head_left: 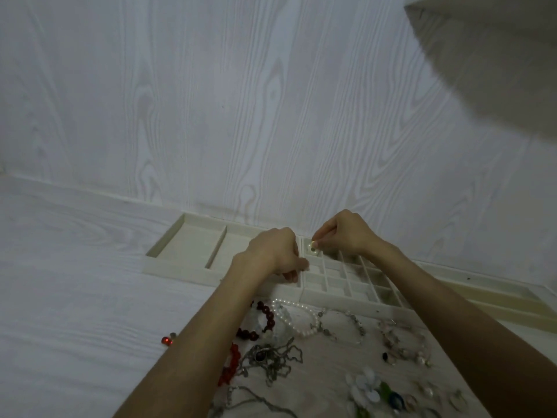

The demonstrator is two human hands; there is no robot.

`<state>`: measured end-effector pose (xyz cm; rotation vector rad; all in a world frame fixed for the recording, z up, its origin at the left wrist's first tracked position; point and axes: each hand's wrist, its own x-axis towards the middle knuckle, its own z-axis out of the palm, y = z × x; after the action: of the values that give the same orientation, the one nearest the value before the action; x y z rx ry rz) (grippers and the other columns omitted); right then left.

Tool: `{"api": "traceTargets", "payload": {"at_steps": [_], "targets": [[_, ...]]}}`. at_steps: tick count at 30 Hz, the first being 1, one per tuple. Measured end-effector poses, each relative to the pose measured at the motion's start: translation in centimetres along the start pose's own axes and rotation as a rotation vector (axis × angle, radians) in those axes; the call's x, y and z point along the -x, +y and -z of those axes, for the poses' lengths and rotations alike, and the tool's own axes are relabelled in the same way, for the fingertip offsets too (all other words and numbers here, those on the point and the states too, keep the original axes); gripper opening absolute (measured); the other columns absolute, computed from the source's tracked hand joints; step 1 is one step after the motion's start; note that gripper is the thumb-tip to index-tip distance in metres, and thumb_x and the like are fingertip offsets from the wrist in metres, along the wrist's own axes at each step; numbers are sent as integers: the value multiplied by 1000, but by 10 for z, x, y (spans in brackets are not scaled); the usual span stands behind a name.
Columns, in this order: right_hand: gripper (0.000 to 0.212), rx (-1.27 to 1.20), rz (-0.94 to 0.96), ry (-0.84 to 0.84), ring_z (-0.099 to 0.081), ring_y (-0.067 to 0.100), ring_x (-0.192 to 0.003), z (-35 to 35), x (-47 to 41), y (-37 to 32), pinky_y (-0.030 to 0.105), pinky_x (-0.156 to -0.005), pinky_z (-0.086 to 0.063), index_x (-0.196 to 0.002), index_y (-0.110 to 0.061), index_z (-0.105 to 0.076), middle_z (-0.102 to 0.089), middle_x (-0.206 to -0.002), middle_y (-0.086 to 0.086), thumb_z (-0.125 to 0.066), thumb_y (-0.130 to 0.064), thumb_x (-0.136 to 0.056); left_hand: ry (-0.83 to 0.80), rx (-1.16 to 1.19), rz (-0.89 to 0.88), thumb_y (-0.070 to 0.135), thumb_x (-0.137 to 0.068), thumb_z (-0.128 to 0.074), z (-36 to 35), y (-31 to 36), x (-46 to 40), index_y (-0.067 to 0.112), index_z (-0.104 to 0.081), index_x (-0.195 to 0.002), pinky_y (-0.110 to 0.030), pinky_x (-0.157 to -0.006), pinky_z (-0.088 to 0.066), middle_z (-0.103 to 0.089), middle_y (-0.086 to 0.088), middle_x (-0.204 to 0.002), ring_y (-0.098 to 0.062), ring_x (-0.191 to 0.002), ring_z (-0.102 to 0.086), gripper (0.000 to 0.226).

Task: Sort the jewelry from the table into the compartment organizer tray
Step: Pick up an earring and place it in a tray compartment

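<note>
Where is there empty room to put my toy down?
Bare white wood-grain table spreads left of the cream compartment tray and left of the small red bead. The tray's long left compartments look empty. Near the white pearl bracelet and silver chain it's crowded.

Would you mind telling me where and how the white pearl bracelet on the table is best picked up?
Pinch the near-right arc of the white pearl bracelet, coming from above. It lies flat in an open loop, and that arc looks free, while its left side crowds the dark red bead bracelet.
</note>
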<state>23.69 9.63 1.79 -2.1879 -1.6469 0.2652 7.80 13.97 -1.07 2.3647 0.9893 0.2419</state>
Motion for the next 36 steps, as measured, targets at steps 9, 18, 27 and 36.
{"api": "traceTargets", "payload": {"at_steps": [9, 18, 27, 36], "targets": [[15, 122, 46, 6, -66, 11, -84, -3, 4, -1, 29, -81, -53, -91, -19, -76, -74, -92, -2, -77, -24, -77, 12, 39, 3, 36, -88, -64, -1, -1, -1, 11, -76, -82, -28, -77, -58, -73, 4, -70, -9, -74, -71, 29], [22, 349, 150, 156, -63, 13, -87, -10, 13, 1, 24, -67, -41, -103, -20, -72, -72, -98, -2, -69, -32, -84, -114, 47, 57, 48, -88, -60, 3, -5, -3, 15, -74, -95, -30, -80, -57, -74, 5, -82, -9, -76, -71, 37], [16, 125, 170, 12, -60, 0, -74, 45, 107, 12, 25, -73, -48, -93, -30, -73, -66, -76, -14, -69, -39, -81, 104, -172, -80, 45, -92, -54, 40, 29, 52, 27, -62, -121, -34, -88, -50, -68, 9, -105, -12, -97, -64, 35], [17, -330, 200, -246, -68, 5, -77, 21, 199, 37, 18, -74, -53, -94, -17, -76, -74, -84, -3, -73, -25, -80, 186, 148, -291, 43, -87, -62, -37, 42, 118, 33, -73, -94, -31, -74, -54, -70, 19, -81, 2, -75, -64, 17]]}}
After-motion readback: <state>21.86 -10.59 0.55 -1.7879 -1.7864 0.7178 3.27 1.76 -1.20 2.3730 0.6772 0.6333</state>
